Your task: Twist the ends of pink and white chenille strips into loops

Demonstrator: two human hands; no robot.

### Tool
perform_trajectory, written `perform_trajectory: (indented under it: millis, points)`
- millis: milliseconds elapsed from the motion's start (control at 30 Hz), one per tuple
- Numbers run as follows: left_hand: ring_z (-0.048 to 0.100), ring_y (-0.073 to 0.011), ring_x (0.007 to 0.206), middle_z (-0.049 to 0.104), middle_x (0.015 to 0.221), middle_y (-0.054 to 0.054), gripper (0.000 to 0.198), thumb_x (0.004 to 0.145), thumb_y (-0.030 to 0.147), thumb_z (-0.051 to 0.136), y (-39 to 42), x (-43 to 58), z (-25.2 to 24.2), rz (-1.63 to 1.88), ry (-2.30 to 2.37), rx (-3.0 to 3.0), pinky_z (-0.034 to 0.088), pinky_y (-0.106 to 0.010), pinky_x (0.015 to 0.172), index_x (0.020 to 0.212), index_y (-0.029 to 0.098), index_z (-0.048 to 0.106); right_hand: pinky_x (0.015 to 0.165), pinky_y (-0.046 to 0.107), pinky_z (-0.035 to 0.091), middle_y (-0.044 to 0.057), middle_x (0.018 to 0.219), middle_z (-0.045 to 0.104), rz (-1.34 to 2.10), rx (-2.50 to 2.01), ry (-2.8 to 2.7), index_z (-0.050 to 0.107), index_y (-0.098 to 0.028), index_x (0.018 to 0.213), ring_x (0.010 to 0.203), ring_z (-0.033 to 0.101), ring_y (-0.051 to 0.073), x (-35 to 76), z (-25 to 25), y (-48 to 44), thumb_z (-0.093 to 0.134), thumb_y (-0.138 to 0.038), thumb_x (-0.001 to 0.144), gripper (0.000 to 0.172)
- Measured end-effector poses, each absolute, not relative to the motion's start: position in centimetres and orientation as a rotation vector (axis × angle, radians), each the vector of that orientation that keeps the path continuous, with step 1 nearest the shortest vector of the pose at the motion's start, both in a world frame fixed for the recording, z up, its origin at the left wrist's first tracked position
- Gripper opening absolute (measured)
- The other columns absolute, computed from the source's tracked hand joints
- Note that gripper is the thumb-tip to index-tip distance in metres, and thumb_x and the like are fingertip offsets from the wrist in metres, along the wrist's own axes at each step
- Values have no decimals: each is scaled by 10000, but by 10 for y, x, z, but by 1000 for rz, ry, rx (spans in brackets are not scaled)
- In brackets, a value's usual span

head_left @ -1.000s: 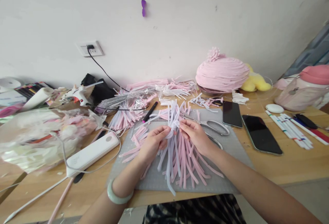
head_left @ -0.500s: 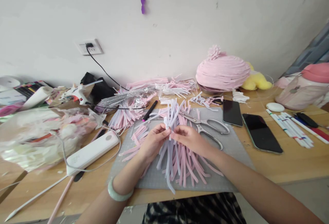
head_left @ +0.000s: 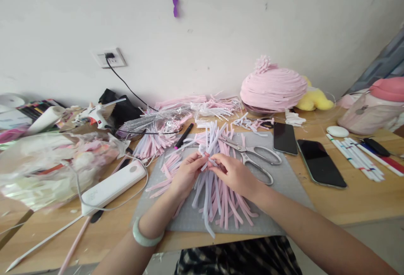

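Over the middle of a grey cutting mat (head_left: 284,199), my left hand (head_left: 188,169) pinches a pale lavender pipe cleaner (head_left: 205,166) that is bent or twisted near its fingertips. My right hand (head_left: 235,173) faces it, thumb and fingers closed on the other part of the same pipe cleaner. Beneath both hands spreads a loose pile of pink and lavender pipe cleaners (head_left: 225,205), fanned toward the front edge. Silver scissors (head_left: 257,157) lie just beyond my right hand, their blades partly under the pile. The exact shape between my fingertips is too small to make out.
Left on the wooden table are a white power bank (head_left: 113,186) with a cable, a plastic bag of scraps (head_left: 63,165) and a glue gun (head_left: 97,115). A black marker (head_left: 184,136) lies behind. Two phones (head_left: 322,163), white markers (head_left: 356,157) and a pink wound dome (head_left: 273,87) occupy the right.
My right hand has turned and shifted slightly at the fingertips, and a short pipe cleaner end now sticks out between both hands. My left fingertips have moved slightly. The surroundings look the same.
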State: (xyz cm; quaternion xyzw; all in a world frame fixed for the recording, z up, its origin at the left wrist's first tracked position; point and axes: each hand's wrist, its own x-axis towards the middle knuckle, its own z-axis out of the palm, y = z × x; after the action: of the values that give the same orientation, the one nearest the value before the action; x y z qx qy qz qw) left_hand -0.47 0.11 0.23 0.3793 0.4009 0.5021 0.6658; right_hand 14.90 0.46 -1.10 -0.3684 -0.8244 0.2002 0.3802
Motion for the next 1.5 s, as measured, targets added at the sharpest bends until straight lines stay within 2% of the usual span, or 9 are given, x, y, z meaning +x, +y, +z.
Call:
perform_trajectory:
  millis: [167,333,567,833,967,1100,1233,1400,1500]
  points:
    - [458,-83,558,537,628,19,178,646,261,675,1,-2,-2,1135,923,880,347,-200,545,737,136,585,705,271,434,78,937,613,149,-795,-2256,607,-215,941,814,586,166,153,-9,6,415,-187,858,211]
    - [471,-88,548,539,609,22,186,676,306,638,0,-1,-3,1118,941,834,356,-203,541,756,154,565,738,289,435,87,975,599,-9,-793,-2265,625,-207,856,848,576,174,155,-9,8,427,-183,846,200]
    - [414,-80,477,474,494,48,184,655,318,635,1,-3,-1,1120,1048,855,323,-205,498,649,162,537,736,285,445,74,877,631,239,-801,-2142,554,-180,866,833,579,167,153,-4,6,415,-136,838,149]
    - [396,-75,504,519,574,41,139,628,222,651,2,-4,-4,1153,1028,956,301,-212,521,746,152,628,832,368,361,44,826,649,244,-732,-2091,562,-198,803,888,536,191,155,-2,7,463,-111,797,131]
    - [423,-74,536,553,607,31,135,574,173,689,2,-5,-4,1200,1020,953,316,-204,540,702,144,656,741,341,392,50,742,624,655,-930,-1811,547,-185,753,769,555,180,153,1,8,508,-207,778,51]
    - [442,-78,546,574,593,28,114,570,148,694,0,-5,-3,1278,990,984,350,-213,584,682,153,679,609,268,409,-4,593,616,1342,-1017,-1299,489,-180,700,569,549,123,148,3,13,534,-301,751,139]
    - [460,-70,549,582,618,30,89,554,157,718,1,-5,-5,1306,840,866,354,-204,577,615,157,653,473,209,360,-43,482,556,1688,-1024,-1008,489,-164,619,435,481,72,143,0,15,628,-324,643,214]
    - [515,-82,632,604,679,26,125,563,185,734,4,-4,-8,1419,776,758,389,-200,618,627,164,630,303,177,163,-127,305,366,1835,-1047,-1214,457,-198,706,245,276,47,142,-4,8,612,-401,671,258]
    - [557,-116,735,648,751,3,101,619,224,704,4,-3,-9,1469,790,864,407,-229,701,667,178,628,305,172,197,-113,329,408,1714,-1062,-1475,474,-194,718,260,307,47,143,-3,3,591,-387,714,226]
